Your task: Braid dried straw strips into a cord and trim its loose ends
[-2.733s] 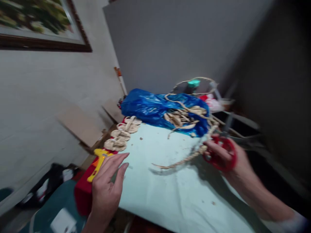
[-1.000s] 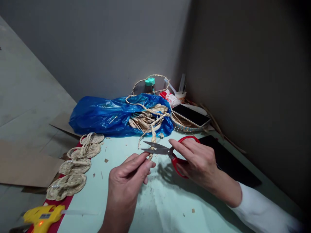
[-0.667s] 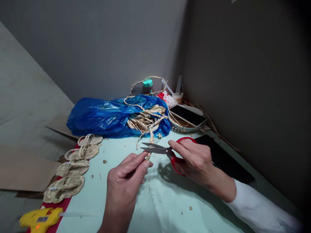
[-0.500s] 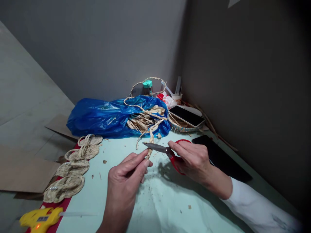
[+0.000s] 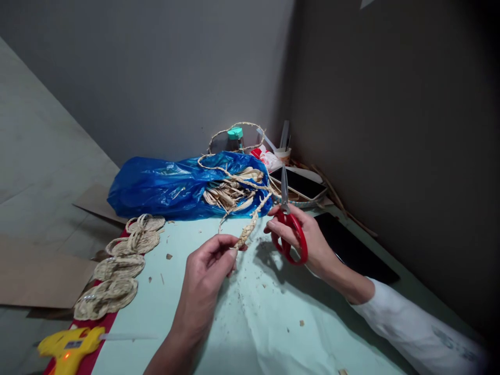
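Pinched between the thumb and fingers of my left hand (image 5: 213,263) is the near end of a braided straw cord (image 5: 248,229). The cord runs up and away to the blue plastic bag (image 5: 164,187), where loose straw strips (image 5: 224,195) spill from the mouth. A thinner length of it loops up against the wall. My right hand (image 5: 308,234) holds red-handled scissors (image 5: 289,229), blades together and pointing up and away, to the right of the cord and apart from it.
Several small woven straw sandals (image 5: 119,267) line the table's left edge. A yellow glue gun (image 5: 70,348) with a lit orange light lies at the front left. At the back right, a phone (image 5: 299,182) rests on a round container. A dark tablet-like slab (image 5: 355,250) lies by the right wall.
My right hand has drawn the scissors away from the cord and turned the blades from pointing left to pointing up. The braid now slants to the right from my left fingers.
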Demonstrator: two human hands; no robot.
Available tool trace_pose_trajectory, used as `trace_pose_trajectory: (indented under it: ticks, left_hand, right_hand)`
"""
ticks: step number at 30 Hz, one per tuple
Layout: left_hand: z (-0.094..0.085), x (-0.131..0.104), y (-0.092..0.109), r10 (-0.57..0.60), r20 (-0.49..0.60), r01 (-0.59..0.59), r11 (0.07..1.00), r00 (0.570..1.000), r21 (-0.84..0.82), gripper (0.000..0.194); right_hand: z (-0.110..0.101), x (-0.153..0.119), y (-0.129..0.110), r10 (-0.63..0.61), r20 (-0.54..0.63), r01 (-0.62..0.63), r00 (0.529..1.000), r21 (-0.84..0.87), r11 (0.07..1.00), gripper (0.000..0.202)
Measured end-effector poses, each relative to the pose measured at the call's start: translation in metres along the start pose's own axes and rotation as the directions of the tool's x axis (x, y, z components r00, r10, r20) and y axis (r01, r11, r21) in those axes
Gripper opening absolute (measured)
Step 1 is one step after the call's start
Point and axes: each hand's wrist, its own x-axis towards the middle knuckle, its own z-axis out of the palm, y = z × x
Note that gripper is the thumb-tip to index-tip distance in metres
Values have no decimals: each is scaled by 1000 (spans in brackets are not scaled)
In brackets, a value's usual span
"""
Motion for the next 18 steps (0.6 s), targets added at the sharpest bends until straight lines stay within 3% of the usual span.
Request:
trace_pose_trajectory:
  ticks: [7,11,13,15,18]
  left_hand:
    - [-1,6,-6,-12,13,12,1000,1000,18,24]
    - [-3,5,-6,44,-29,-40,992,999,116,21]
    - [-4,3,-3,96,-53,-85,981,994,173,18]
    - [-4,1,-1,138,-56,-125,973,989,192,17]
    - [-4,-1,-2,176,-39,-169,975,984,141,20]
  right_hand:
    - [4,-7,-1,10,131,-3,991,-54,999,29]
    - [0,-9,4,-214,167,257,963,-314,914,20]
    - [-1,-11,5,-378,219,437,899,-449,779,19]
    - [-2,-13,6,-517,291,585,805,-531,613,24]
    - [-2,-14,9,-623,364,680,693,-618,395,36]
